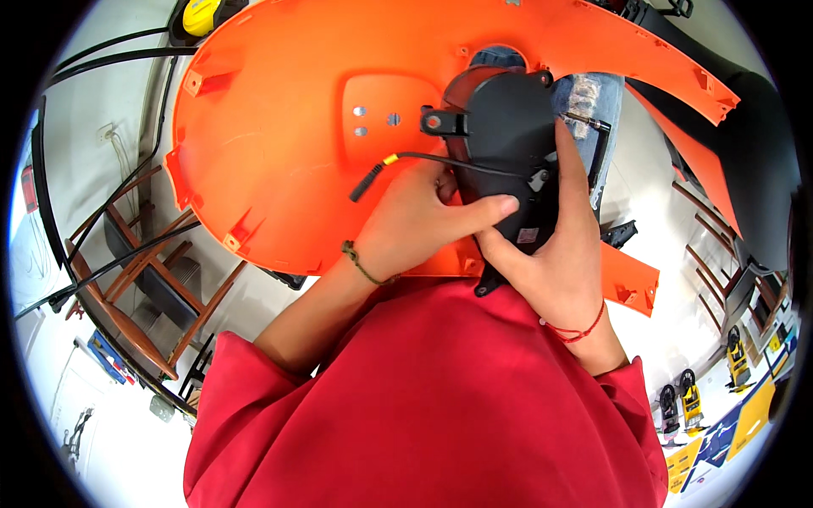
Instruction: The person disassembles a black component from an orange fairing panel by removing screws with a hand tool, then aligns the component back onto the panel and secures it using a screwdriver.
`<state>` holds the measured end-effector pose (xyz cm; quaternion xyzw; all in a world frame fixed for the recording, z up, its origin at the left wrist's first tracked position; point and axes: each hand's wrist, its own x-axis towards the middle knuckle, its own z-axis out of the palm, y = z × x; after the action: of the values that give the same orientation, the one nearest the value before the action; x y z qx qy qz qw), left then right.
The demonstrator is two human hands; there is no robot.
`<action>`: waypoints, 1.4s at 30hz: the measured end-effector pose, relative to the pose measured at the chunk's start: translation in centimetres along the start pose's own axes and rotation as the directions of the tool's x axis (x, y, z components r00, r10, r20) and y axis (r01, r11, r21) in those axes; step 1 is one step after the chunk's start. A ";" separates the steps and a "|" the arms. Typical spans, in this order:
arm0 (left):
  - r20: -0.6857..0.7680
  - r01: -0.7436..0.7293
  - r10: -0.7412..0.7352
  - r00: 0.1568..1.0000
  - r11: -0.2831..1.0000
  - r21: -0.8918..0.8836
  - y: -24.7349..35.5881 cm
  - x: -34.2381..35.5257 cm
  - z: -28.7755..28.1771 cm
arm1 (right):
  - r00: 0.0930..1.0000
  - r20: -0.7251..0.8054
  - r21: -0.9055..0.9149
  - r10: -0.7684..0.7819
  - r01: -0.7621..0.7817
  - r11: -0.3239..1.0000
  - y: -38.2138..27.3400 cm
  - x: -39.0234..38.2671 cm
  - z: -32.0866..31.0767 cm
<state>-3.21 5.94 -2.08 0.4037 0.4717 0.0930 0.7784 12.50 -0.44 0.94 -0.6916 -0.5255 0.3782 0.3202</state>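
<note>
A black plastic housing [508,114] with mounting tabs and a short cable lies over a large orange body panel [279,110]. The cable ends in a black plug [366,183] with a yellow band near it. My left hand [415,216] grips the housing's left side, its thumb across the front and its other fingers partly hidden behind. My right hand [555,254] is closed around the right side, with one finger stretched up along the edge. The two thumbs nearly meet low on the housing, beside a small pale label [528,235].
Torn jeans [584,97] show beneath the panel, with a thin metal rod-like tool [584,121] over them. A black seat-like part [728,127] is at right. Wooden chairs [157,271] stand at left, near black bars [110,52]. Below right are yellow wheeled items [690,402].
</note>
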 end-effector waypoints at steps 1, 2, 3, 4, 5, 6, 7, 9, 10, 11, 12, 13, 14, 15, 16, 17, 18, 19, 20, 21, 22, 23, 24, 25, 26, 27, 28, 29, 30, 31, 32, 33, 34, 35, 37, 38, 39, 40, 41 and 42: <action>-0.023 -0.012 0.011 1.000 0.999 -0.053 -0.3 0.1 -0.2 | 0.999 0.033 -0.001 -0.032 0.032 0.999 0.0 0.1 -0.3; -0.045 -0.026 0.021 0.999 0.994 -0.106 -0.6 0.1 -0.5 | 0.999 0.031 -0.005 -0.027 0.027 1.000 0.1 0.1 -0.7; -0.120 -0.022 0.012 0.993 0.996 -0.086 -1.2 -0.2 -0.9 | 0.996 0.088 0.062 -0.033 0.028 0.998 0.3 0.0 -1.1; -0.155 -0.020 0.005 0.988 0.996 -0.090 -1.1 -0.4 -1.2 | 0.988 0.146 0.122 -0.041 0.023 0.992 0.6 -0.1 -1.8; -0.162 -0.063 0.038 0.986 0.987 -0.151 -0.6 -0.7 -1.1 | 0.985 0.165 0.152 -0.044 0.019 0.988 1.0 -0.1 -2.7; -0.173 -0.105 0.069 0.983 0.972 -0.211 0.1 -1.0 -1.1 | 0.984 0.176 0.143 -0.012 -0.014 0.990 1.0 -0.1 -3.9; -0.181 -0.132 0.094 0.979 0.969 -0.207 0.4 -1.3 -1.4 | 0.989 0.148 0.111 0.002 -0.019 0.994 1.1 -0.2 -5.5; -0.213 -0.163 0.115 0.970 0.961 -0.224 0.3 -1.6 -2.0 | 0.997 0.078 0.057 0.025 -0.030 0.998 2.2 -0.4 -8.0; -0.237 -0.168 0.109 0.965 0.956 -0.242 0.1 -1.9 -2.4 | 0.996 0.029 0.010 0.081 -0.081 0.997 2.5 -0.8 -9.0; -0.215 -0.120 0.078 0.973 0.975 -0.188 -0.4 -2.3 -3.5 | 0.995 -0.006 0.006 0.104 -0.104 0.995 3.3 -1.1 -9.8; -0.206 -0.118 0.079 0.975 0.975 -0.189 -0.7 -2.7 -4.4 | 0.991 -0.040 0.004 0.127 -0.127 0.992 4.2 -1.3 -10.5; -0.177 -0.183 0.146 0.973 0.959 -0.217 -1.1 -3.1 -4.9 | 0.990 -0.052 -0.006 0.133 -0.133 0.991 4.7 -1.8 -11.2; -0.216 -0.245 0.193 0.957 0.937 -0.248 -1.3 -3.6 -5.0 | 0.980 -0.070 0.029 0.188 -0.187 0.982 5.5 -2.2 -11.9; -0.257 -0.309 0.241 0.936 0.911 -0.273 -1.6 -4.3 -5.7 | 0.966 -0.087 0.064 0.245 -0.240 0.969 6.2 -2.4 -12.3; -0.340 -0.370 0.264 0.903 0.880 -0.298 -1.7 -5.0 -5.8 | 0.961 -0.085 0.075 0.261 -0.255 0.964 6.9 -2.8 -12.6; -0.391 -0.415 0.277 0.878 0.847 -0.332 -1.3 -5.9 -6.0 | 0.957 -0.080 0.052 0.279 -0.276 0.960 7.6 -3.2 -12.9; -0.441 -0.459 0.284 0.851 0.810 -0.364 -0.7 -6.7 -6.1 | 0.951 -0.077 0.029 0.298 -0.297 0.955 8.1 -3.8 -13.2; -0.506 -0.489 0.298 0.809 0.818 -0.301 -0.3 -7.0 -5.8 | 0.950 -0.077 -0.026 0.303 -0.306 0.952 8.7 -4.2 -13.3; -0.467 -0.496 0.339 0.817 0.826 -0.268 -0.3 -7.3 -6.6 | 0.952 -0.067 -0.078 0.299 -0.304 0.950 9.2 -4.6 -13.6; -0.424 -0.506 0.381 0.822 0.829 -0.237 -0.4 -7.5 -7.3 | 0.948 -0.058 -0.092 0.314 -0.319 0.943 9.3 -5.0 -13.9; -0.458 -0.499 0.371 0.808 0.844 -0.197 -0.8 -7.5 -7.5 | 0.943 -0.053 -0.107 0.328 -0.332 0.937 9.2 -5.2 -14.0; -0.445 -0.501 0.376 0.813 0.841 -0.205 -0.9 -7.4 -7.2 | 0.941 -0.069 -0.113 0.331 -0.337 0.935 9.1 -5.6 -14.3; -0.399 -0.498 0.390 0.830 0.841 -0.212 -1.0 -7.2 -6.8 | 0.935 -0.065 -0.149 0.349 -0.355 0.923 9.0 -6.1 -14.8; -0.359 -0.497 0.406 0.840 0.841 -0.212 -1.0 -7.2 -6.3 | 0.930 -0.056 -0.181 0.363 -0.367 0.912 9.2 -6.6 -15.2; -0.349 -0.501 0.413 0.841 0.839 -0.214 -1.2 -7.4 -6.0 | 0.929 -0.069 -0.182 0.362 -0.369 0.911 9.5 -7.3 -15.8; -0.383 -0.516 0.421 0.822 0.835 -0.192 -1.3 -7.5 -5.8 | 0.920 -0.116 -0.129 0.375 -0.388 0.913 10.1 -8.0 -16.6; -0.417 -0.532 0.430 0.801 0.830 -0.165 -1.3 -7.8 -5.8 | 0.908 -0.163 -0.070 0.386 -0.401 0.913 10.6 -8.8 -17.2; -0.413 -0.527 0.440 0.797 0.842 -0.119 -1.1 -7.8 -5.9 | 0.901 -0.205 -0.064 0.384 -0.403 0.913 11.0 -9.5 -17.9; -0.410 -0.522 0.452 0.793 0.850 -0.073 -1.0 -8.0 -6.2 | 0.895 -0.242 -0.033 0.375 -0.394 0.918 11.2 -10.1 -18.4; -0.439 -0.508 0.463 0.770 0.861 0.018 -1.1 -7.9 -6.4 | 0.894 -0.258 0.003 0.365 -0.377 0.926 11.6 -10.4 -18.7; -0.385 -0.525 0.472 0.793 0.850 -0.040 -0.8 -8.1 -6.5 | 0.895 -0.273 0.039 0.354 -0.357 0.933 11.7 -10.7 -18.9; -0.334 -0.543 0.486 0.808 0.834 -0.099 -0.5 -8.3 -6.4 | 0.886 -0.291 0.072 0.361 -0.356 0.932 11.4 -10.9 -19.0; -0.334 -0.548 0.495 0.802 0.832 -0.082 -0.2 -8.9 -6.1 | 0.885 -0.312 0.135 0.345 -0.319 0.938 10.8 -10.8 -18.6; -0.403 -0.556 0.452 0.796 0.809 -0.192 0.0 -9.1 -5.2 | 0.888 -0.296 0.142 0.353 -0.325 0.935 10.2 -10.8 -18.5; -0.596 -0.607 0.525 0.607 0.791 0.078 -0.4 -8.6 -6.7 | 0.909 -0.256 0.128 0.330 -0.306 0.943 9.3 -10.9 -17.8; -0.693 -0.653 0.430 0.578 0.753 -0.077 0.6 -8.7 -5.6 | 0.926 -0.231 0.111 0.299 -0.281 0.953 9.2 -10.9 -17.2; -0.716 -0.661 0.412 0.563 0.744 -0.092 0.9 -9.6 -5.7 | 0.933 -0.215 0.101 0.288 -0.272 0.957 8.9 -10.5 -16.5; -0.736 -0.666 0.387 0.555 0.737 -0.114 1.2 -10.6 -6.2 | 0.947 -0.189 0.113 0.258 -0.240 0.964 8.2 -10.0 -16.0; -0.758 -0.681 0.388 0.524 0.725 -0.100 1.3 -11.8 -6.9 | 0.957 -0.167 0.096 0.236 -0.223 0.970 7.4 -9.2 -15.4; -0.673 -0.706 0.431 0.601 0.681 -0.194 1.4 -12.8 -7.9 | 0.966 -0.142 0.076 0.215 -0.206 0.976 6.7 -8.3 -14.8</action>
<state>-16.17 4.45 5.53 0.2993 0.4900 0.5656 0.5919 27.12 -10.78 4.43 -0.7598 -0.4120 0.3732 0.3373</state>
